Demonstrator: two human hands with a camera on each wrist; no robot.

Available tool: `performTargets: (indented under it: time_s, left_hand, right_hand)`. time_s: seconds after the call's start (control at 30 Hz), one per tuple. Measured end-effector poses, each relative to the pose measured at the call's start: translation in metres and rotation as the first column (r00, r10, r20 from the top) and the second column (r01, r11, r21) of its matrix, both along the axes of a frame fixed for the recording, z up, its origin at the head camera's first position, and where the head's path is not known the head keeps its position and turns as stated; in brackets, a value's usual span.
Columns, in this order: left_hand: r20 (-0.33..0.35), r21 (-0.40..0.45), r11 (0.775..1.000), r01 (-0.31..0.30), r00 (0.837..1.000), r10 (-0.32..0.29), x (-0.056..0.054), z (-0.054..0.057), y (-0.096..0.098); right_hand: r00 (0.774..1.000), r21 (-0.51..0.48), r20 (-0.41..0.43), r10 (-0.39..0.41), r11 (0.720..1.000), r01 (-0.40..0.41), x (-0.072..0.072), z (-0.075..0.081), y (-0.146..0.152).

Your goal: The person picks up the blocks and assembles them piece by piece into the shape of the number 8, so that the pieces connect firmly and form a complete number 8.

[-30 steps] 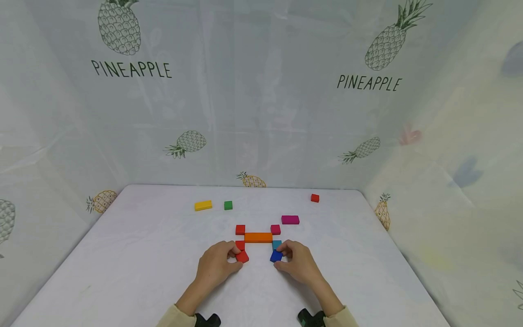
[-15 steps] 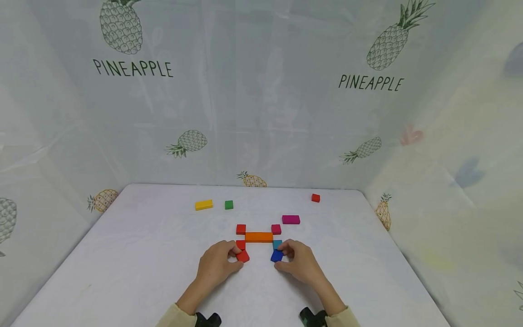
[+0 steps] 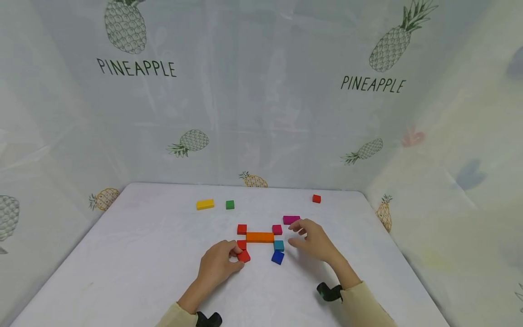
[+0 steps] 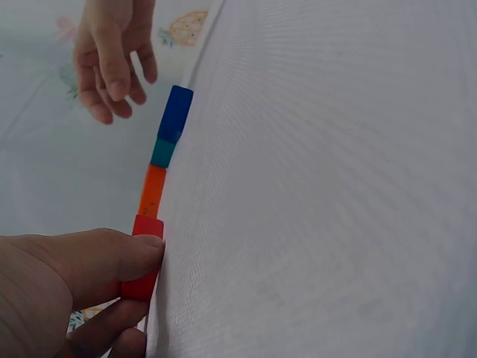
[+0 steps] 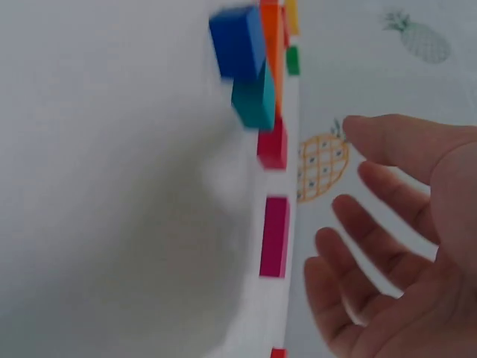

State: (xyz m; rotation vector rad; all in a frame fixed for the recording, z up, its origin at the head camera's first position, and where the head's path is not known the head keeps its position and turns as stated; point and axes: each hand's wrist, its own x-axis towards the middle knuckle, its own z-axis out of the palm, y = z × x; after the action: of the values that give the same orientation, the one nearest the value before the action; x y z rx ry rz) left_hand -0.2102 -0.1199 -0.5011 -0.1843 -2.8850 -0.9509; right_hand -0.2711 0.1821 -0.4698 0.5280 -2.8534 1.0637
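My left hand [image 3: 218, 261] pinches a red block [image 3: 244, 256] between thumb and fingers, at the lower left of a block figure. Above that block, partly covered by the fingers, sits another red block [image 3: 241, 245]. A long orange block [image 3: 260, 237] lies across the middle, with a red block [image 3: 242, 229] at its upper left and a crimson block [image 3: 277, 230] at its upper right. At its lower right are a teal block [image 3: 278, 245] and a tilted blue block [image 3: 278, 257]. My right hand [image 3: 312, 238] is raised with relaxed fingers, holding nothing, near the magenta block [image 3: 291, 220].
At the back left of the white table [image 3: 143, 254] lie a yellow block [image 3: 205, 204] and a green block [image 3: 230, 205]. A small red block [image 3: 316, 199] sits at the back right. A pineapple-printed curtain [image 3: 245, 113] hangs behind the table.
My right hand has let go of the blue block and moved up and to the right, toward the magenta block. The left hand stays on its red block.
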Motion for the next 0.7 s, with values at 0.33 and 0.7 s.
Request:
performTargets:
  time_s: [0.33, 0.7]
  left_hand:
    - [0.018, 0.012, 1.0, -0.008, 1.0, 0.008, 0.002, 0.0, 0.001]
    - [0.009, 0.017, 1.0, -0.018, 1.0, 0.018, 0.0, -0.004, 0.001]
  right_hand:
    - [0.999, 0.105, -0.021, 0.044, 0.994, -0.042, -0.054, 0.003, 0.018]
    - [0.998, 0.17, 0.065, 0.026, 0.985, -0.036, -0.079, -0.01, 0.025]
